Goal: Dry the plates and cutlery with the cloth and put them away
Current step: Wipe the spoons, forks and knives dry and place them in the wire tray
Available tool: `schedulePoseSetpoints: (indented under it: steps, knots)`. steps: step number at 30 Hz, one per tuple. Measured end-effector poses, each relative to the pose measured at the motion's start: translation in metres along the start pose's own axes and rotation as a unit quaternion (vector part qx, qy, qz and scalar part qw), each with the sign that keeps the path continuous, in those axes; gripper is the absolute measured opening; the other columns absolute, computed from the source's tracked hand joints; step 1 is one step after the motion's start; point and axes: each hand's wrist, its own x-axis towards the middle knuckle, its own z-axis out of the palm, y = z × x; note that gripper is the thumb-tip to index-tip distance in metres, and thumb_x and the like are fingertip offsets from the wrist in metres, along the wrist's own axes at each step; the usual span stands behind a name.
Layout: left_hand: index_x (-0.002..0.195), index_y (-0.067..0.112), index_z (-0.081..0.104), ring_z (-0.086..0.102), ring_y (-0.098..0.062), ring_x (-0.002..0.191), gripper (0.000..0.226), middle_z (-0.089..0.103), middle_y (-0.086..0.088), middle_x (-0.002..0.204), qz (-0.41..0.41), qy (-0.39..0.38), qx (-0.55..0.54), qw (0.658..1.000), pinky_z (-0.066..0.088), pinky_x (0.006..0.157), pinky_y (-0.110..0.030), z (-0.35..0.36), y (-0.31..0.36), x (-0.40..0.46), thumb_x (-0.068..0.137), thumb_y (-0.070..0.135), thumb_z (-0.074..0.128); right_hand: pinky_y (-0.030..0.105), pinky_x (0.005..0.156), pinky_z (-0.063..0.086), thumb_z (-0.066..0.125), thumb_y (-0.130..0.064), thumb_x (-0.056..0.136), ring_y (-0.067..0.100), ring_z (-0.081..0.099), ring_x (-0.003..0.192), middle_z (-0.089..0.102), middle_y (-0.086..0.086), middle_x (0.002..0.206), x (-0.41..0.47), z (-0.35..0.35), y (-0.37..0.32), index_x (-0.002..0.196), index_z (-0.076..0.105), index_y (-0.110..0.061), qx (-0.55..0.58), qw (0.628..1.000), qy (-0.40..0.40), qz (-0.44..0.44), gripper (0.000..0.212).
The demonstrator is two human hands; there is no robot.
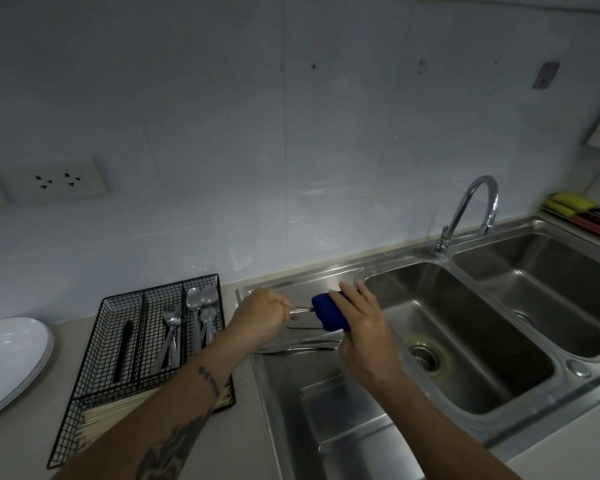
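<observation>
Head view: the one camera, looking down at a sink and the tabletop to its left.
Left hand (262, 318): centre of frame, fingers clenched round the bare end of a metal utensil (300, 310); which kind it is cannot be told.
Right hand (362, 327): just right of centre, grasping a blue cloth (328, 311) wrapped round the utensil's other end.
Utensil: held level in the air between the two hands, above the drainboard (326, 275).
Wet cutlery (302, 344): more pieces lie on the drainboard directly below the hands.
Tray (84, 400): black wire, lower left, on the tabletop (21, 441); forks (170, 337) in one upright compartment, spoons (201, 310) in the next to the right, a dark utensil (123, 351) further left, chopsticks (118, 410) in the crosswise front part.
Plates (11, 355): white stack at the left edge, apparently already put down.
Sink (465, 341): two basins at right, tap (471, 213) behind.
Step in hand: drying one piece, it seems, about midway through the cutlery.
Doing it well: keep the left hand firm and pull the piece through the cloth while squeezing and turning, then swap ends so the held part is dried too.
Next: probably into the matching compartment of the tray.
Risk: a wet handle may slip and drop onto the pile below.
</observation>
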Motion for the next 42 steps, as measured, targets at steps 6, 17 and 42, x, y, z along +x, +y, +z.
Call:
schedulePoseSetpoints:
  steps: [6, 17, 42]
  knots:
    - [0.076, 0.014, 0.074, 0.059, -0.016, 0.079, 0.029, 0.07, -0.004, 0.081, -0.013, -0.008, -0.022, 1.0, 0.047, 0.071, -0.026, 0.008, 0.011, 0.003, 0.088, 0.002, 0.051, 0.046, 0.113, 0.03, 0.077, 0.006, 0.062, 0.037, 0.043, 0.132, 0.056, 0.01, 0.135, 0.002, -0.006, 0.004, 0.13, 0.059, -0.009, -0.062, 0.996, -0.029, -0.062, 0.072]
    - [0.044, 0.028, 0.067, 0.068, -0.033, 0.093, 0.048, 0.075, -0.017, 0.094, -0.005, 0.01, -0.01, 1.0, 0.053, 0.08, -0.038, -0.004, 0.0, 0.007, 0.081, 0.002, 0.051, 0.048, 0.106, 0.044, 0.07, 0.009, 0.072, 0.031, 0.046, 0.131, 0.053, 0.011, 0.139, 0.025, -0.031, 0.003, 0.134, 0.055, -0.008, -0.026, 0.996, 0.047, 0.073, 0.066]
    - [0.092, 0.021, 0.066, 0.052, -0.006, 0.085, 0.016, 0.053, 0.012, 0.093, 0.192, 0.119, 0.178, 0.958, 0.039, 0.07, -0.019, -0.043, -0.061, -0.032, 0.098, 0.015, 0.052, 0.036, 0.075, 0.052, 0.068, 0.008, 0.067, 0.024, 0.061, 0.088, 0.067, 0.001, 0.101, 0.039, 0.028, -0.035, 0.112, 0.068, -0.016, 0.066, 0.995, -0.041, -0.055, 0.051]
